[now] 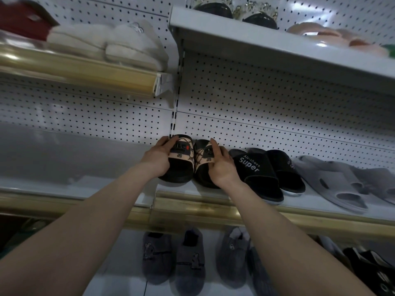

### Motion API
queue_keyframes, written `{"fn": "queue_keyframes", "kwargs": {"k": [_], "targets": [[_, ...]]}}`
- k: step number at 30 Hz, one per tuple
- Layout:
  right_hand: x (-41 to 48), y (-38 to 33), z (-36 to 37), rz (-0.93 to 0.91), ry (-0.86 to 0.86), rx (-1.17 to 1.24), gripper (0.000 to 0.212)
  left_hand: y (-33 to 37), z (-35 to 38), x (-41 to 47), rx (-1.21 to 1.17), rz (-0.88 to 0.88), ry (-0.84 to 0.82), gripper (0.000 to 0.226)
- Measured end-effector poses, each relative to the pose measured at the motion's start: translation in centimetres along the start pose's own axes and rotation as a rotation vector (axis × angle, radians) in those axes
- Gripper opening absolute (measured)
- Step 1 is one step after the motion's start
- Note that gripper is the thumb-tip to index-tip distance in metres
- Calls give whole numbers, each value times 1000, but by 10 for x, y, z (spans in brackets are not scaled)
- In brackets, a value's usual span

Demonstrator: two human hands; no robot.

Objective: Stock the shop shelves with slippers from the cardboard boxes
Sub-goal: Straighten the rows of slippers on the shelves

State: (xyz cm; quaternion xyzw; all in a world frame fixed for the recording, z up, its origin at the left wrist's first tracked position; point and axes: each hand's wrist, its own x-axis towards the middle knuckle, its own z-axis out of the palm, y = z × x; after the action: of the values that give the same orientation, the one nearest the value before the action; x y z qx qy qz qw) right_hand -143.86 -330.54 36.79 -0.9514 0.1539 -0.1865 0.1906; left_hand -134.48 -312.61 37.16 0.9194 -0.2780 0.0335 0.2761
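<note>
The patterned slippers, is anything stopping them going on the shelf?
Nothing visible does. The left hand and right hand hold the patterned slippers already on the shelf; the black slippers sit beside them, not under.

Left hand (157, 160) gripping left slipper (181, 151), right hand (222, 167) gripping right slipper (202, 155), on shelf (183, 190)

A shop: pegboard-backed shelves (277, 129) display rows of slippers (263, 174).

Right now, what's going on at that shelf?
A person is stocking the middle shelf. The left hand holds the left slide, the right hand the right slide, a patterned pair. Both look set down at the shelf's left end, beside black slides and grey slippers.
</note>
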Motion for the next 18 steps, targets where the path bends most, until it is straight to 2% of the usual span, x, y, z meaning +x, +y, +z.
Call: {"fn": "queue_keyframes", "kwargs": {"k": [8,11,15,18], "targets": [[-1,0,-6,3,-39,17,79,7,-5,-2,12,-8,-17,89],[-4,1,-15,-13,-49,54,80,20,-9,-2,103,101,-6,84],[-6,5,-32,-93,30,72,63,51,-6,1,122,268,60,67],[-6,16,-48,-123,113,51,56,74,2,8,103,335,77,64]]}}
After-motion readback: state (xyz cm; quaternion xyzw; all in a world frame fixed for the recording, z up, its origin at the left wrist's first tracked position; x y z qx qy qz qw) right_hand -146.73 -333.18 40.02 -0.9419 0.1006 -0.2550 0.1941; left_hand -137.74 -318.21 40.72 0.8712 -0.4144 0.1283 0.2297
